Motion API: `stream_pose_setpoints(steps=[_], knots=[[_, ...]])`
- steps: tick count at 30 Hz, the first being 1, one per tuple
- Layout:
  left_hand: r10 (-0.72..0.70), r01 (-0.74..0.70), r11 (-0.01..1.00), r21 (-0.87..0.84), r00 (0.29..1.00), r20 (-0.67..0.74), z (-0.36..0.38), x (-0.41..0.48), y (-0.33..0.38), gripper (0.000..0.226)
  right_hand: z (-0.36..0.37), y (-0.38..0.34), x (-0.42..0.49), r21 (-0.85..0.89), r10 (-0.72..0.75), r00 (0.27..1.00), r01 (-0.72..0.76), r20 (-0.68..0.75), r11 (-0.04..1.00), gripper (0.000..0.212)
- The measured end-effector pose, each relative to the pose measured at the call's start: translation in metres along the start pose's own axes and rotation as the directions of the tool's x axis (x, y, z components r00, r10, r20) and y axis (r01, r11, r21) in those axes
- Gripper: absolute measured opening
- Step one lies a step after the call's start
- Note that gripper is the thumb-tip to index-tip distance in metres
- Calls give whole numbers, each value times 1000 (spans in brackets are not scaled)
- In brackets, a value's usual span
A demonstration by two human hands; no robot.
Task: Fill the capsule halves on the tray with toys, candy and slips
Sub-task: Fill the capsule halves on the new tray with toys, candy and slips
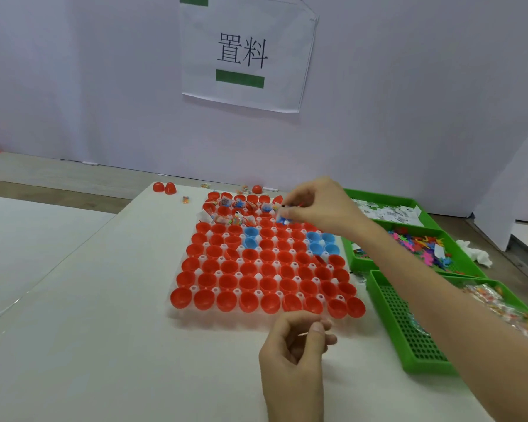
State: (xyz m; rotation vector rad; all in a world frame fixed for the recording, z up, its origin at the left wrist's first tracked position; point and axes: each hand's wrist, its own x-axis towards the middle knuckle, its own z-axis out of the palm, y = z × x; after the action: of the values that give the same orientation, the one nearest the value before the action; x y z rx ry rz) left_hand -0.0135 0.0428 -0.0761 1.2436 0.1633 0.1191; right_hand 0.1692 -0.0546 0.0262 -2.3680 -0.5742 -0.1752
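Right hand (320, 208) pinches a piece (284, 220) over capsule halves (247, 281)

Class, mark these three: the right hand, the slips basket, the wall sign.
right hand (320, 208): head view, back of hand.
slips basket (387, 197): head view, far green rim.
wall sign (244, 53): head view, sheet centre.

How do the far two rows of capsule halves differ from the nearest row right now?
Many halves in the far rows hold small packets and slips; the nearest row looks empty. The right hand pinches a small blue piece at the far rows' right end; no hand is over the nearest row, and the left hand sits just in front of it. Both are red halves, open side up, seated in the tray.
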Motion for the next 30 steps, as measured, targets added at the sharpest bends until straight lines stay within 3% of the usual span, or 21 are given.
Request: stream_pose_setpoints(steps=[8, 30], knots=[[-78, 78, 995, 64, 997, -2, -7, 12, -1, 22, 58, 29, 51, -231, 98, 987, -126, -129, 965, 7], [-90, 89, 996, -23, 996, -11, -3, 6, 1, 24, 74, 36, 55, -259, 151, 978, -184, -144, 948, 12]])
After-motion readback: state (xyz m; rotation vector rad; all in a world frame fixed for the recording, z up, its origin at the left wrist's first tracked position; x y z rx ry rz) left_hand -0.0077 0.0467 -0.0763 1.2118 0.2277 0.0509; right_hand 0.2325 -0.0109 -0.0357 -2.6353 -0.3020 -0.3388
